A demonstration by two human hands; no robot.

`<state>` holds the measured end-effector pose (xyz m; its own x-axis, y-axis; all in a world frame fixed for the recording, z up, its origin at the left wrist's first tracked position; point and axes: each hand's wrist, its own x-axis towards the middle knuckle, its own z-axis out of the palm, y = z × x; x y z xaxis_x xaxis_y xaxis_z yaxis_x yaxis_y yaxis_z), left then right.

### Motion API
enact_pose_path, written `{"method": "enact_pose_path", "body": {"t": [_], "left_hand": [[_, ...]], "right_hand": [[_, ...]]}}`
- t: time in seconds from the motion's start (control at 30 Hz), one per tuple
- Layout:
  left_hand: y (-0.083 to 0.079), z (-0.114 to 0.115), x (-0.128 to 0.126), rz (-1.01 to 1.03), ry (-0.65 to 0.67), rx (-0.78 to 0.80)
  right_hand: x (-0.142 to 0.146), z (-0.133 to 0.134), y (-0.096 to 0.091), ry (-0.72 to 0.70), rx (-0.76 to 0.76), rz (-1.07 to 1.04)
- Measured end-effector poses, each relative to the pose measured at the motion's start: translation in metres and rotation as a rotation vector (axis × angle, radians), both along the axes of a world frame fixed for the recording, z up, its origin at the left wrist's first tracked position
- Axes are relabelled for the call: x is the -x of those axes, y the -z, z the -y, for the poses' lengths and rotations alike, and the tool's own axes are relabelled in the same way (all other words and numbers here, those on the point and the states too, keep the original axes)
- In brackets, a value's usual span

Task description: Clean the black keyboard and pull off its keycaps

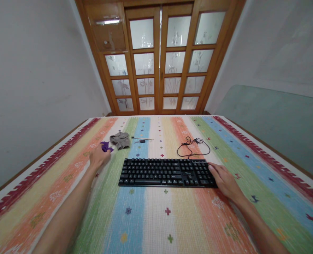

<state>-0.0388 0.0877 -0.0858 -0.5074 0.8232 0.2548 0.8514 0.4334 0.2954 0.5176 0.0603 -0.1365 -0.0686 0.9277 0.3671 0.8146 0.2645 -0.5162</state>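
Observation:
A black keyboard [167, 172] lies across the middle of the striped tablecloth [151, 218], its black cable [192, 146] coiled just behind it. My right hand [225, 181] rests flat against the keyboard's right end, fingers touching its edge. My left hand [99, 157] reaches forward on the left and its fingers are closed on a small purple object [106, 146]. Just beyond that lies a crumpled grey cloth [120, 139]. A thin stick-like tool [142, 139] and a small dark piece lie to the right of the cloth.
The table runs back to a wooden door with frosted glass panes [160, 60]. White walls stand on both sides. A glass sheet [273, 123] leans along the right wall beside the table's edge.

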Motion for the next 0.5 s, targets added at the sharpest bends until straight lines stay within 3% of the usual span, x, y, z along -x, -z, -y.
{"method": "enact_pose_path", "body": {"t": [0.2, 0.33, 0.5], "left_hand": [[-0.001, -0.004, 0.003, 0.018, 0.034, 0.007], [0.008, -0.008, 0.005, -0.027, 0.158, 0.055], [0.021, -0.006, 0.005, -0.025, 0.209, 0.06]], "right_hand": [[0.0, 0.0, -0.001, 0.009, 0.003, 0.002], [0.0, 0.0, -0.002, 0.005, 0.006, -0.005], [0.0, 0.001, -0.001, 0.013, -0.007, -0.01]]}}
